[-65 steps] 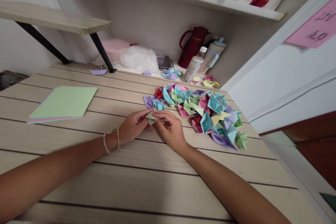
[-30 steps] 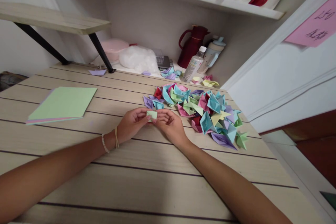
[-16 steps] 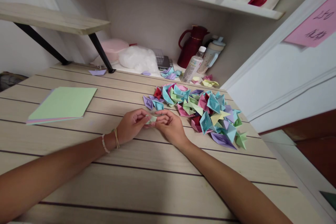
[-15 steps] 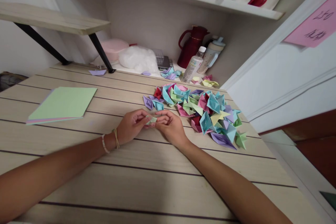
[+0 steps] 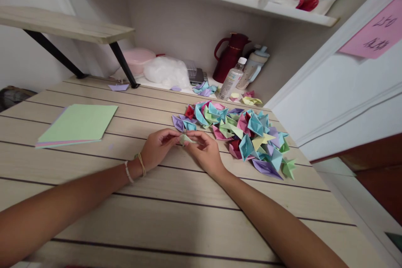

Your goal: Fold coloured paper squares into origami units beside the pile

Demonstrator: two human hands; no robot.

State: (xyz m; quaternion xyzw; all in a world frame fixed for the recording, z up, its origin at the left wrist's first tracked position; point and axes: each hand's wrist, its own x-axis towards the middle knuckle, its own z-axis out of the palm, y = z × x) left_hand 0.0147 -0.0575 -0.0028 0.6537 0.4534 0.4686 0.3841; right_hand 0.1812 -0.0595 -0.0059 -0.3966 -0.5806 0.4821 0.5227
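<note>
A small folded piece of pale green paper (image 5: 185, 138) is held just above the table between my two hands. My left hand (image 5: 160, 146) pinches its left side with thumb and fingers, and two bracelets circle that wrist. From the other side my right hand (image 5: 204, 150) is closed on the paper, with its fingers hiding part of it. Just beyond and to the right lies a heap of folded paper boats (image 5: 248, 130) in blue, green, pink, purple, yellow and red. A stack of square paper sheets (image 5: 78, 123), green on top, lies flat at the left.
One purple paper boat (image 5: 118, 87) sits near the black leg of a raised wooden shelf (image 5: 69, 25). At the back stand a dark red jug (image 5: 230, 56), a plastic bottle (image 5: 231, 79) and a pale tumbler (image 5: 253, 67). A white plastic bag (image 5: 166, 71) lies beside a pink container (image 5: 138, 59).
The green paper has turned between my fingers and now shows a pointed, more upright shape. Both hands stay in nearly the same place, and the view has shifted slightly.
</note>
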